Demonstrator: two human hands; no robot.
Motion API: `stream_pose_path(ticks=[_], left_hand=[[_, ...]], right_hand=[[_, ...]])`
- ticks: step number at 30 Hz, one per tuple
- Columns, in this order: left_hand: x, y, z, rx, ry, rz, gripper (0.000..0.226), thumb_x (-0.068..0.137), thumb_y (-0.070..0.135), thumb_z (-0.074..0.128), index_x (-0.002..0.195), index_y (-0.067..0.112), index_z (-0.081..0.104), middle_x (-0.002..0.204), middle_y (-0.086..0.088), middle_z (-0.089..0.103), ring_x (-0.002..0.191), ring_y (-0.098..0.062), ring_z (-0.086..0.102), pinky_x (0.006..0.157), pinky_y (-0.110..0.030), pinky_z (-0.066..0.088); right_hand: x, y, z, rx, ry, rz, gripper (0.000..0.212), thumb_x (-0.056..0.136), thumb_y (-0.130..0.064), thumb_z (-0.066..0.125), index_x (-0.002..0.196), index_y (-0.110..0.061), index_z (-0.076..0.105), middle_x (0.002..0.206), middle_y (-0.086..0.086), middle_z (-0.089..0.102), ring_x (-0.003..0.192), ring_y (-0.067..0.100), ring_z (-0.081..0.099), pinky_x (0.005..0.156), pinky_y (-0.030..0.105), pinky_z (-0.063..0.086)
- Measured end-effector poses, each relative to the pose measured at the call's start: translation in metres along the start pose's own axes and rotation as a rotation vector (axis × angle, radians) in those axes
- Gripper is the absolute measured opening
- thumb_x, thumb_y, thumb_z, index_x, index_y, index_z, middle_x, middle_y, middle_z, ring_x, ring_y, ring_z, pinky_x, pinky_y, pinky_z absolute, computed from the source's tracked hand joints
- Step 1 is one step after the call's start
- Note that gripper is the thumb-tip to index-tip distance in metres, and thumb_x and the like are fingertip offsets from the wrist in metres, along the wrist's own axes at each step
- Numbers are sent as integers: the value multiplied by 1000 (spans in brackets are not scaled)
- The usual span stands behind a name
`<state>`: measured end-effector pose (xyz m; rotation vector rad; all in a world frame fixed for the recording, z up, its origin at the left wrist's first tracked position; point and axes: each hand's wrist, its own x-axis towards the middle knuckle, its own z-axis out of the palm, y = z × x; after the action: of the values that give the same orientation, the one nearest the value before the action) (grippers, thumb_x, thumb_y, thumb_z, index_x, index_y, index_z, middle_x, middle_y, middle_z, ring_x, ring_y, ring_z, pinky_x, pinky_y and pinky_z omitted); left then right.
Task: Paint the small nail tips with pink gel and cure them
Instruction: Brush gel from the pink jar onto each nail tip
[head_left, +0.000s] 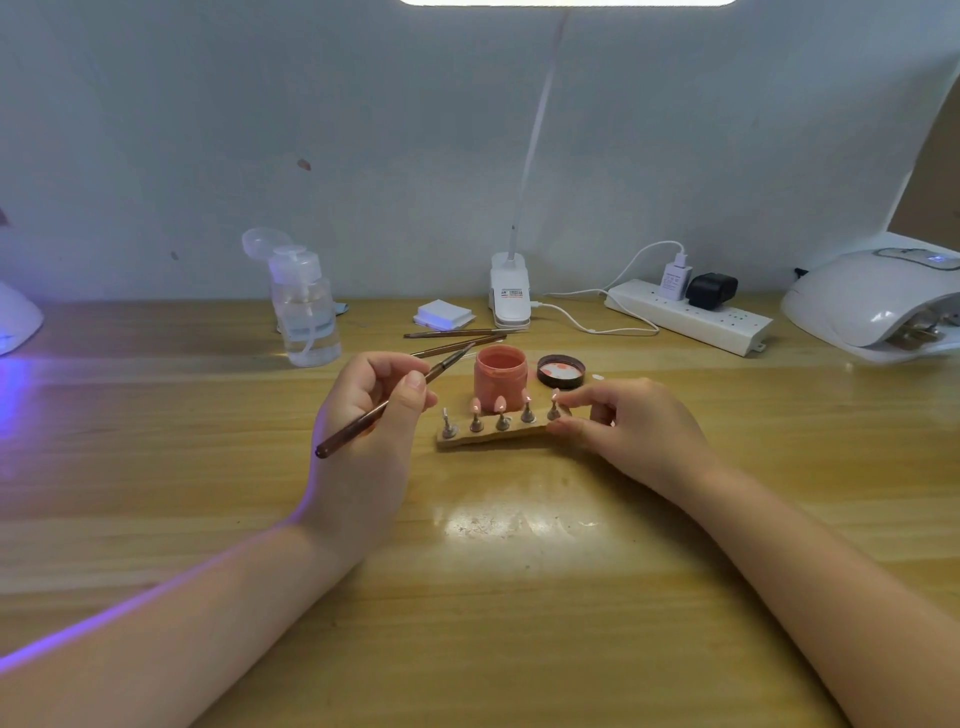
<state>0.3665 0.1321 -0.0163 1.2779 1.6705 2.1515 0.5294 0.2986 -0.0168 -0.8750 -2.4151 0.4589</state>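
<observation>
A small wooden holder (488, 439) lies mid-table with several metal stands on it, each carrying a small nail tip (501, 402); some tips look pink. My left hand (371, 410) grips a thin brown brush (382, 408), its tip pointing up and right toward the open pink gel jar (500, 378) just behind the holder. My right hand (631, 423) pinches the holder's right end between thumb and fingers. The jar's black lid (561, 371) lies upside down to the jar's right.
Two spare brushes (457, 338) lie behind the jar. A clear pump bottle (304, 306) stands back left, a clip lamp (510, 291) and white pads (443, 314) at back centre, a power strip (691, 314) and a white curing lamp (878, 299) back right. Purple light glows at far left.
</observation>
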Motion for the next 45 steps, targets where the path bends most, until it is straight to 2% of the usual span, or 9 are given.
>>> stream_pose_path(ticks=[4,7,11,16,22,31,34,40,45], left_hand=[[1,-1,-1,8,0,1,12,85,27,52,91,24,62,75,14,67,78,-1,63,70,-9,46],[1,-1,-1,9,-1,4,12,85,27,52,91,24,62,76,14,67,78,1,63,69,-8,45],[1,-3,-1,13,-3,-5,11,85,27,52,90,26,62,77,14,68,78,0,63,69,-7,45],[1,-3,-1,25,-3,-1,11,86,27,52,91,26,62,77,14,67,79,-2,63,70,-9,46],[0,-2,-1,32,-14,-11,12,85,28,52,92,26,62,79,11,68,80,-3,63,71,-10,47],[-1,0,2,25,-23,-11,12,85,27,53,91,23,61,75,14,67,77,0,64,68,-9,46],[1,0,3,38,-35,-10,8,88,25,56,93,22,61,76,13,68,78,-3,66,67,-10,48],[33,13,2,204,-67,-9,14,92,15,61,83,25,67,70,11,71,67,1,64,64,-11,49],[75,26,6,447,-200,-150,15,81,23,64,69,19,73,61,6,69,64,-9,63,70,-34,55]], right_hand=[[-2,-3,-2,-155,-67,37,35,81,-58,62,107,-35,70,66,-13,56,67,9,51,57,27,35],[-8,-11,-9,-344,9,14,39,82,-63,55,100,-32,71,76,-11,63,79,13,59,57,25,37],[-13,-34,-5,-385,90,-55,38,85,-58,52,79,-28,73,67,-8,64,68,13,57,50,23,37],[-16,-54,19,-381,80,-49,40,91,-53,45,91,-25,73,78,-3,69,78,19,63,62,28,50],[-14,-48,22,-434,94,30,40,93,-49,41,82,-22,68,70,-3,60,75,20,60,53,25,33],[-8,-46,28,-351,54,50,38,98,-45,38,95,-25,70,84,-2,68,83,21,62,64,29,49],[-11,-47,27,-357,82,1,39,98,-47,38,98,-28,71,83,-2,70,81,21,63,62,29,46],[-24,-43,14,-89,191,-125,23,94,-34,56,94,-23,77,77,-1,73,72,18,64,66,34,47],[-27,-41,11,127,203,-81,14,89,-24,66,92,-15,77,76,-3,72,60,4,52,63,23,42]])
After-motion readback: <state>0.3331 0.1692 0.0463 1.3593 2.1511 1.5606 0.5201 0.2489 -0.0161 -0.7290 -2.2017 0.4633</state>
